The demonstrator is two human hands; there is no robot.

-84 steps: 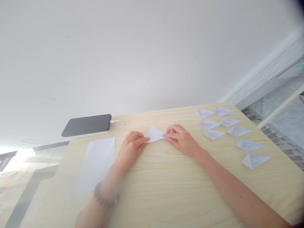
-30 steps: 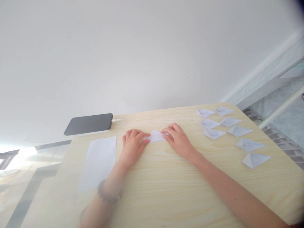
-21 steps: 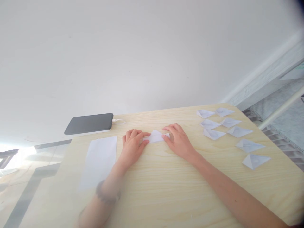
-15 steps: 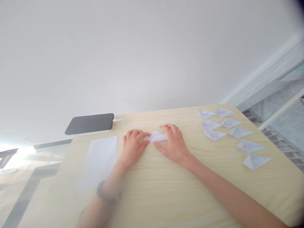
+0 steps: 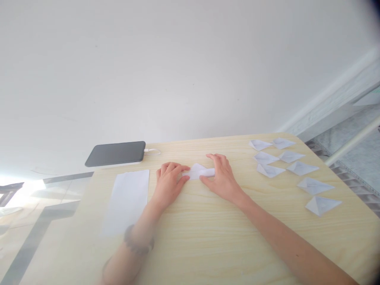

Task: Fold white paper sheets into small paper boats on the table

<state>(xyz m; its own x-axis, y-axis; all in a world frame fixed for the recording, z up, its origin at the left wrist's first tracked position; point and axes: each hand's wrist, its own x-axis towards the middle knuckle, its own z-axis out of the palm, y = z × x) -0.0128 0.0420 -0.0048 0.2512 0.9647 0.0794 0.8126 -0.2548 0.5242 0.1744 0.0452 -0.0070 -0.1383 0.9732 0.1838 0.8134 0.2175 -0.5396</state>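
Note:
A small piece of folded white paper [image 5: 195, 172] lies on the table between my hands, with a pointed flap at its far side and a narrow folded strip toward the right. My left hand [image 5: 168, 183] is curled over its left end, thumb and forefinger pinching the edge. At the right end, my right hand [image 5: 222, 178] grips the strip, its thumb on the near edge and its forefinger bent beyond. A dark beaded bracelet [image 5: 138, 242] circles my left wrist.
On the left lie flat white paper sheets [image 5: 128, 200]. Behind them a dark phone [image 5: 116, 153] rests on a white block with a white cable [image 5: 154, 151]. Several folded paper pieces [image 5: 301, 168] sit along the table's [image 5: 208, 237] right side, and a wall [image 5: 184, 71] rises behind.
My right thumb has moved from near the paper's middle toward its right part, and the right hand sits slightly farther from the left. The whole view has shifted a little.

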